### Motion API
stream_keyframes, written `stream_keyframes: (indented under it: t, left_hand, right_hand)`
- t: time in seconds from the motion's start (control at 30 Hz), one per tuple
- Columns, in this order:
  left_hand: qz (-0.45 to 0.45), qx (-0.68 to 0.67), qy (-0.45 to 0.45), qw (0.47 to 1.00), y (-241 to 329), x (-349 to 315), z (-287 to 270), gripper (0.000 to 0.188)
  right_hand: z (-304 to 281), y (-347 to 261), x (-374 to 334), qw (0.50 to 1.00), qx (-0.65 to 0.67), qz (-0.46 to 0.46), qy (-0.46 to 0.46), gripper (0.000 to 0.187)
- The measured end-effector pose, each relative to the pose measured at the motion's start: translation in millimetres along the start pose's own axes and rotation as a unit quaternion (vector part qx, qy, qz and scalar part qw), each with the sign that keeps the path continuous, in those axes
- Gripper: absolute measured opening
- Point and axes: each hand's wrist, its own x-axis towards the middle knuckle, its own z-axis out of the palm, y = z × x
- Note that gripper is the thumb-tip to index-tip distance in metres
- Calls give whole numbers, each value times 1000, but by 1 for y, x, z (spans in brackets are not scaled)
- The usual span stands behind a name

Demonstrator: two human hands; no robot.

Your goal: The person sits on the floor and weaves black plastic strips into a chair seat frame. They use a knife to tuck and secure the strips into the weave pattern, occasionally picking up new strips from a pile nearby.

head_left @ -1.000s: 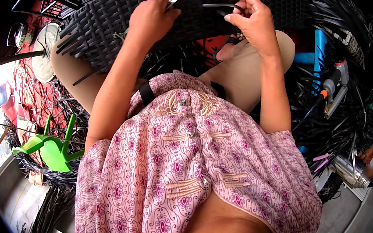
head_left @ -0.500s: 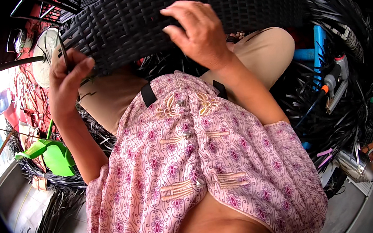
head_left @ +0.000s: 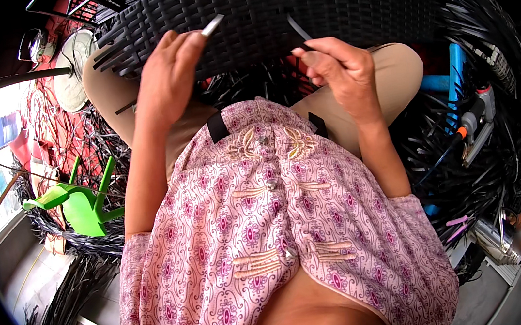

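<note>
A curved panel of woven black strips (head_left: 240,7) lies across my lap at the top of the view. Over its near side, my left hand (head_left: 169,76) is closed on a flat, silvery, blade-like piece (head_left: 213,25); only its pale end shows past the fingers, so its exact kind is unclear. To the right, my right hand (head_left: 341,67) pinches a thin black strip (head_left: 298,27), whose free-looking upper end curves up in front of the weave. Loose strip ends (head_left: 110,58) stick out from the panel's left end.
Heaps of black strips (head_left: 452,170) surround me. On the right lie a blue tool (head_left: 455,81), a grey staple-gun-like tool (head_left: 479,117) and pink-handled scissors (head_left: 458,227). A small green plastic stool (head_left: 78,199) lies tipped over at left; a dark metal rack (head_left: 79,7) stands at upper left.
My left hand has moved right, from the panel's left end toward its middle, with the silvery end now visible. My right hand has moved right and lower, closing on a black strip.
</note>
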Motion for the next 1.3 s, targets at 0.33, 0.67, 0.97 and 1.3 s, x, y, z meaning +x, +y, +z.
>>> stream_keyframes:
  t: [0.33,0.67,0.97,1.3]
  left_hand:
    - [140,211,125,959,-5,34,60,15]
    - [171,249,115,946,2,46,59,12]
    - [210,118,127,962,-18,54,59,17]
    - [237,120,153,952,-7,66,85,15]
  right_hand:
    - [-7,29,-16,994,50,80,62,19]
    - [-6,34,-14,989,59,120,63,21]
    - [-7,36,-16,983,77,142,83,25]
    - [5,58,-1,980,-36,153,119,24]
